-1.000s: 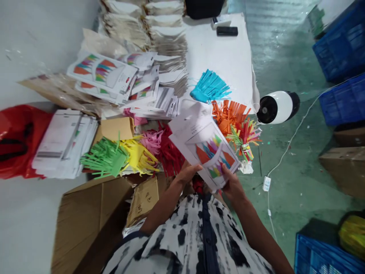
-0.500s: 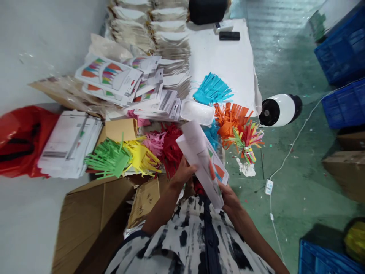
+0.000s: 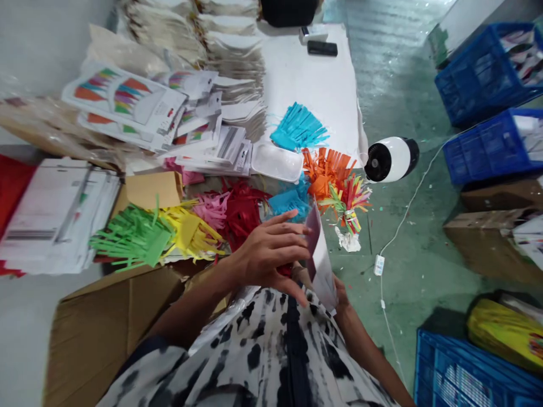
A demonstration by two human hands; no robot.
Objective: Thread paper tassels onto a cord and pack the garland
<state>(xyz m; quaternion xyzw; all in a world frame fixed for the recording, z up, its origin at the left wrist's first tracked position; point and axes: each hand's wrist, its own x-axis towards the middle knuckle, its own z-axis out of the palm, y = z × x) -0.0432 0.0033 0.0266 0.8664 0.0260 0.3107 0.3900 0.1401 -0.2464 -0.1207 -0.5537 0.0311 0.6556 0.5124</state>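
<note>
My left hand (image 3: 274, 251) is open, its fingers stretched out beside a white folded paper card (image 3: 323, 271) standing nearly on edge. The fingertips reach the card's inner face; whether they touch it I cannot tell. At the card's lower right edge my right hand (image 3: 340, 297) grips it, the fingers mostly hidden behind it. Beyond my hands lie fringed paper bunches: dark red (image 3: 244, 212), pink (image 3: 212, 208), yellow (image 3: 193, 233), green (image 3: 134, 234), blue (image 3: 299, 127) and orange (image 3: 326, 172). A multicoloured tied tassel (image 3: 350, 203) lies to the right.
Printed cards (image 3: 127, 104) and a white card stack (image 3: 51, 209) are at the left. A white plastic tray (image 3: 276, 162) sits mid-table. An open cardboard box (image 3: 97, 333) stands below left. A white-and-black cylindrical device (image 3: 392, 159), a cable (image 3: 409, 206) and blue crates (image 3: 479, 73) are at the right.
My left hand has let go of the paper and opened out beside it. The card, earlier seen with a curled sheet over it, is now turned on edge in my right hand. The view has shifted right.
</note>
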